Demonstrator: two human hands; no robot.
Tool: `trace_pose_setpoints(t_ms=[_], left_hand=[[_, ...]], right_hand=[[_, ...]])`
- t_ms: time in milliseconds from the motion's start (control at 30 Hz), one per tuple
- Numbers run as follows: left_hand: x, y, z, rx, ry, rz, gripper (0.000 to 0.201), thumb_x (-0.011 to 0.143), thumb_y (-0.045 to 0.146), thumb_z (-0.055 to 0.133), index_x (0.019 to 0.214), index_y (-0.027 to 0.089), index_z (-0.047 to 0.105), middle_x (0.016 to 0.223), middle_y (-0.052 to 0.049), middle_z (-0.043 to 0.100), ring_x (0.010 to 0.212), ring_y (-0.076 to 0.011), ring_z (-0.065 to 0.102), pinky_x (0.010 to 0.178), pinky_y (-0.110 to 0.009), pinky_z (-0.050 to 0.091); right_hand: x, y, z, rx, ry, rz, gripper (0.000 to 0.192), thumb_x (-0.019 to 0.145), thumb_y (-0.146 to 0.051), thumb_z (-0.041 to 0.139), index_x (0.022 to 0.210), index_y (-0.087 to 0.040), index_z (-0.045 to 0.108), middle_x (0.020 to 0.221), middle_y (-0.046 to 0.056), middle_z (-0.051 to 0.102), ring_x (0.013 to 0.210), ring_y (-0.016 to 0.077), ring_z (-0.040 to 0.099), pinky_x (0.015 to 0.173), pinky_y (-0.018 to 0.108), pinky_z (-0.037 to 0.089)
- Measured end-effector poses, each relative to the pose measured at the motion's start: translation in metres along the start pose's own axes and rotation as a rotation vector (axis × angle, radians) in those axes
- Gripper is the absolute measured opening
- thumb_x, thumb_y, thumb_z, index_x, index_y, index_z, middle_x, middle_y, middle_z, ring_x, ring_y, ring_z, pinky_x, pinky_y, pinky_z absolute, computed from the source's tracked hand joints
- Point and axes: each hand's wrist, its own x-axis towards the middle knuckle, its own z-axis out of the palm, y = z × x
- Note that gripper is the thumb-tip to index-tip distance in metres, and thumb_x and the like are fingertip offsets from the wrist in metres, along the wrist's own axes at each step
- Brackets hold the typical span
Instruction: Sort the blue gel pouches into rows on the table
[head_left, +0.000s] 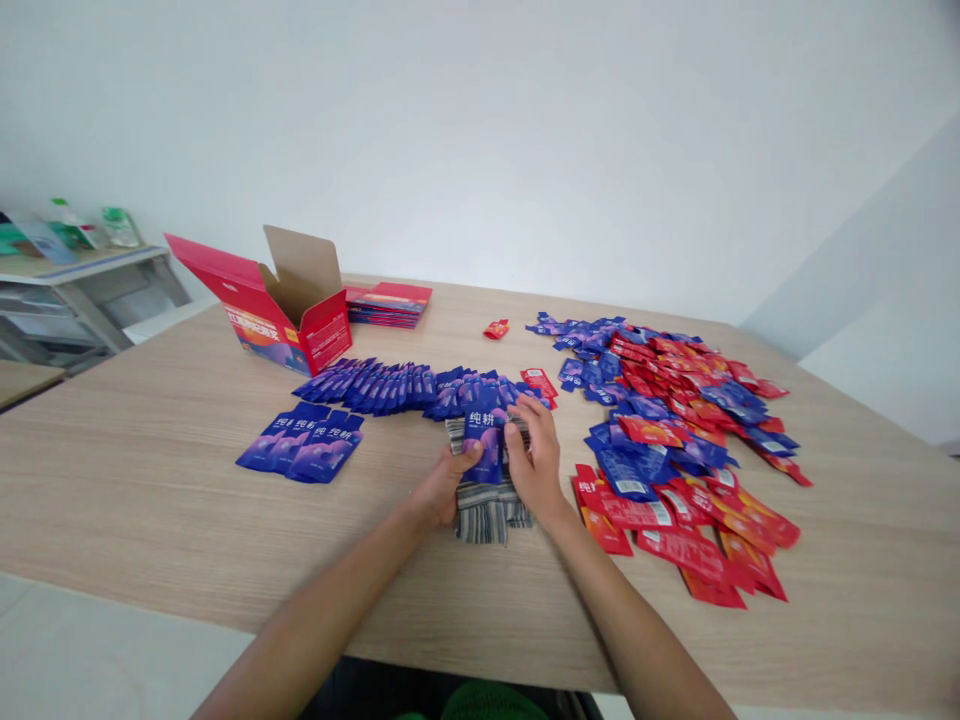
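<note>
Both hands meet at the middle of the wooden table (pixel 150 490). My left hand (pixel 442 488) and my right hand (pixel 534 462) hold a blue sachet (pixel 484 440) between them, face up, over a striped grey cloth (pixel 484 510). Just behind it lies an overlapping row of blue sachets (pixel 390 385). Three more blue sachets (pixel 304 442) lie fanned to the left. A loose heap of red and blue sachets (pixel 675 440) spreads to the right of my right hand.
An open red carton (pixel 289 320) with its flap raised stands at the back left. Flat red cartons (pixel 390 302) are stacked behind it. One small red sachet (pixel 496 328) lies apart at the back. Shelves (pixel 67 290) stand off the table's left.
</note>
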Motion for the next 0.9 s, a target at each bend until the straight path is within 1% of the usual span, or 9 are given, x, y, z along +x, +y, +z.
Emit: trace_pose_setpoints(t_ms=[133,200,267,367,433,633,767,833,900], left_hand=[[0.004,0.004,-0.006,-0.006,0.028,0.083,0.039,0.068,0.031,0.087,0.100,0.018,0.069,0.088,-0.004,0.077,0.085,-0.0230,0.073,0.085,-0.036,0.058],[0.005,0.005,-0.009,0.007,0.032,0.105,0.034,0.067,0.031,0.087,0.094,0.017,0.070,0.086,-0.004,0.076,0.087,-0.0222,0.073,0.082,-0.031,0.057],[0.006,0.006,-0.009,0.028,0.016,0.136,0.031,0.068,0.031,0.086,0.092,0.016,0.071,0.087,-0.005,0.076,0.094,-0.0234,0.072,0.081,-0.029,0.056],[0.005,0.008,-0.008,0.063,-0.024,0.138,0.029,0.071,0.028,0.084,0.094,0.016,0.072,0.094,-0.007,0.077,0.106,-0.0267,0.069,0.086,-0.031,0.055],[0.004,0.009,-0.007,0.057,-0.033,0.110,0.029,0.072,0.026,0.082,0.097,0.016,0.073,0.098,-0.007,0.077,0.109,-0.0277,0.069,0.089,-0.033,0.055],[0.004,0.011,-0.011,-0.022,0.013,0.049,0.030,0.073,0.021,0.076,0.102,0.016,0.074,0.096,-0.007,0.078,0.103,-0.0272,0.072,0.094,-0.037,0.056],[-0.001,0.014,-0.004,-0.102,-0.091,0.043,0.041,0.088,0.037,0.065,0.122,0.014,0.070,0.113,-0.010,0.077,0.116,-0.0285,0.068,0.108,-0.041,0.048],[-0.004,0.016,0.002,-0.138,-0.116,0.050,0.050,0.097,0.048,0.051,0.132,0.015,0.065,0.123,-0.010,0.073,0.125,-0.0269,0.063,0.115,-0.040,0.041],[-0.006,0.018,0.007,-0.164,-0.119,0.072,0.059,0.102,0.054,0.036,0.140,0.016,0.059,0.131,-0.010,0.069,0.132,-0.0248,0.057,0.120,-0.039,0.033]], right_hand=[[-0.012,-0.011,0.007,-0.143,-0.102,-0.255,0.042,0.099,-0.035,0.051,0.139,-0.023,0.051,0.143,0.015,0.055,0.137,0.0294,0.049,0.117,0.056,0.033],[-0.019,-0.014,0.014,-0.231,-0.136,-0.374,0.054,0.099,-0.035,0.053,0.149,-0.019,0.041,0.146,0.019,0.053,0.140,0.0302,0.046,0.118,0.056,0.029],[-0.023,-0.014,0.020,-0.319,-0.186,-0.435,0.066,0.099,-0.039,0.052,0.155,-0.013,0.030,0.150,0.022,0.049,0.144,0.0320,0.040,0.120,0.057,0.024],[-0.026,-0.011,0.023,-0.404,-0.265,-0.454,0.074,0.099,-0.045,0.048,0.159,-0.010,0.020,0.156,0.024,0.042,0.150,0.0342,0.031,0.121,0.060,0.016],[-0.025,-0.008,0.022,-0.416,-0.290,-0.461,0.075,0.100,-0.045,0.046,0.160,-0.012,0.017,0.158,0.022,0.038,0.152,0.0337,0.027,0.121,0.061,0.015],[-0.024,-0.014,0.021,-0.398,-0.254,-0.415,0.071,0.100,-0.029,0.044,0.162,-0.015,0.012,0.161,0.020,0.034,0.154,0.0312,0.022,0.122,0.060,0.017],[-0.025,-0.019,0.021,-0.436,-0.231,-0.358,0.069,0.099,-0.029,0.047,0.161,-0.019,0.019,0.165,0.020,0.025,0.154,0.0346,0.018,0.120,0.065,0.017],[-0.024,-0.018,0.019,-0.429,-0.246,-0.355,0.066,0.099,-0.029,0.048,0.159,-0.020,0.024,0.166,0.019,0.022,0.154,0.0355,0.018,0.119,0.066,0.020],[-0.023,-0.016,0.019,-0.405,-0.266,-0.354,0.062,0.099,-0.028,0.048,0.158,-0.021,0.029,0.167,0.018,0.021,0.154,0.0355,0.017,0.118,0.065,0.023]])
